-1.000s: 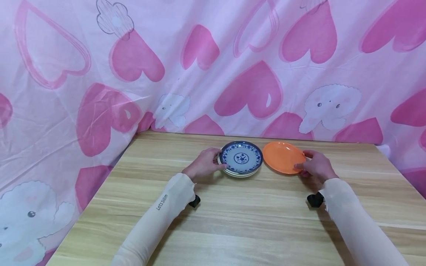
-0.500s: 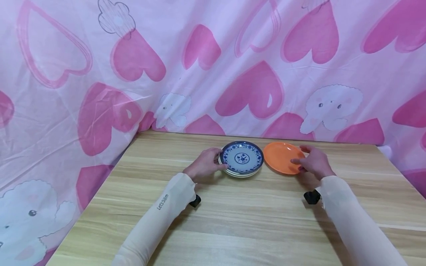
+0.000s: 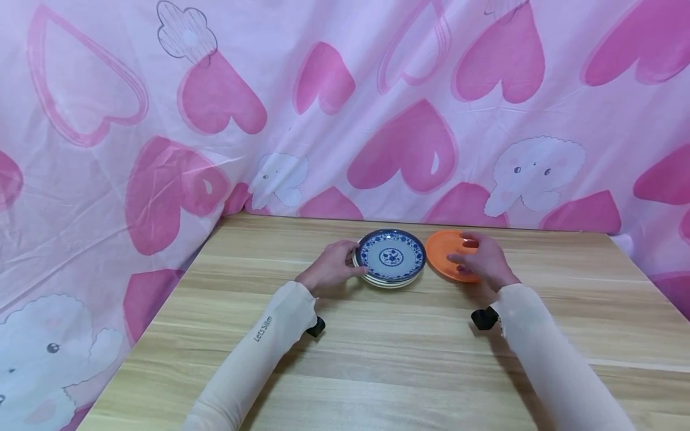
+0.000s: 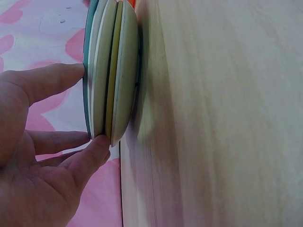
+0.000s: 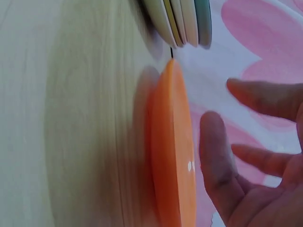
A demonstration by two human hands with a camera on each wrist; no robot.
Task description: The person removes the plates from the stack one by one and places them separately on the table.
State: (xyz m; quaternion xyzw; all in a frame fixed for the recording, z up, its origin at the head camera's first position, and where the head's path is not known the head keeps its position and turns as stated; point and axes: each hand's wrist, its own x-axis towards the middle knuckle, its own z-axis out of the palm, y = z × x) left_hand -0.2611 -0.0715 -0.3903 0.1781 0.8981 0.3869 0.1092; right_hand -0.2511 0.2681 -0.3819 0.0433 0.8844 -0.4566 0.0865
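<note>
A stack of several saucer-like plates point(image 3: 392, 257) sits near the back of the table, a blue-and-white patterned one on top. My left hand point(image 3: 330, 266) holds the stack at its left rim. In the left wrist view, thumb and fingertips meet the edges of the stacked plates point(image 4: 102, 71). Just right of the stack lies an orange plate point(image 3: 443, 254), flat on the wood. Over its right part hovers my right hand point(image 3: 485, 258), fingers spread and holding nothing. The right wrist view shows a gap between those fingers point(image 5: 215, 137) and the orange plate point(image 5: 173, 151).
The wooden table point(image 3: 388, 359) ends at the back against a pink-and-white cloth point(image 3: 302, 120) printed with hearts. Another stretch of cloth hangs along the left side. A dark device point(image 3: 315, 327) sits under the left wrist, another dark device point(image 3: 484, 319) under the right.
My right hand has let go of the orange plate's right rim and moved left over it. My left hand, the stack and the orange plate have stayed in place.
</note>
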